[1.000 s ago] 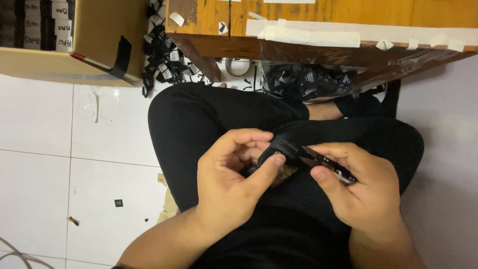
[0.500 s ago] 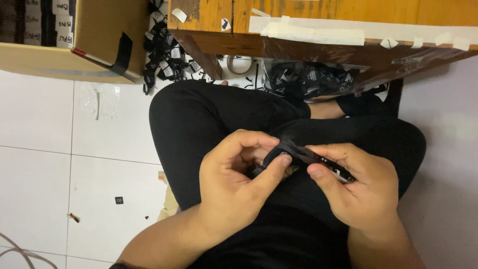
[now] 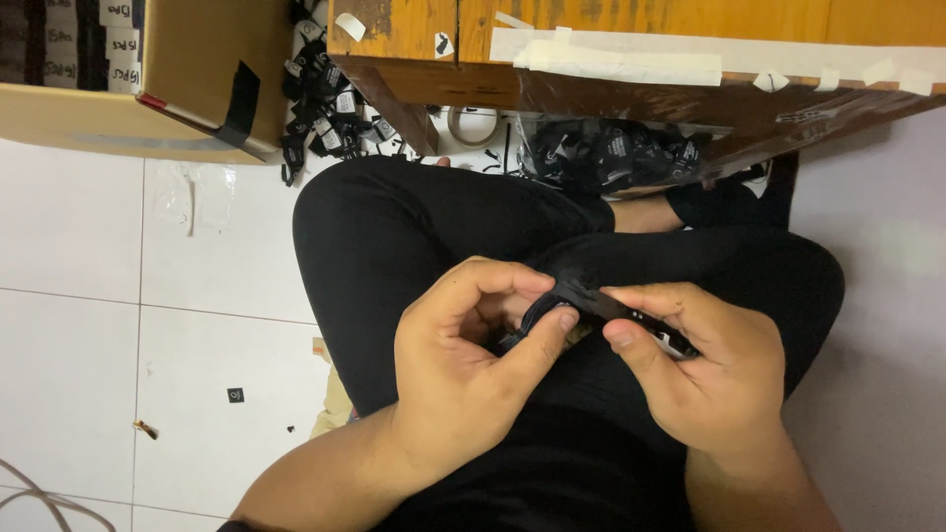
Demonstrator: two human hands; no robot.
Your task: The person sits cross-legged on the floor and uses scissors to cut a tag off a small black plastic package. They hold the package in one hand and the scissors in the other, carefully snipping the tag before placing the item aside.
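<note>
Both my hands work over my lap, which is covered by black trousers (image 3: 424, 217). My left hand (image 3: 463, 365) pinches one end of a small black strap-like piece (image 3: 581, 299) between thumb and fingers. My right hand (image 3: 705, 379) grips the other end of the same piece, where a thin dark strip with a light edge (image 3: 662, 335) sticks out under the fingers. The two hands nearly touch. The piece is mostly hidden by my fingers, so its exact shape is unclear.
A wooden table (image 3: 631, 49) with strips of pale tape stands ahead. Under it lie a clear bag of black pieces (image 3: 611, 153), a tape roll (image 3: 473, 123) and a loose pile of black tagged items (image 3: 330, 99). A cardboard box (image 3: 128, 79) sits at left on the white tiled floor (image 3: 89, 325).
My hands stay together on the black piece; the fingers shift slightly, and the view has drifted a little.
</note>
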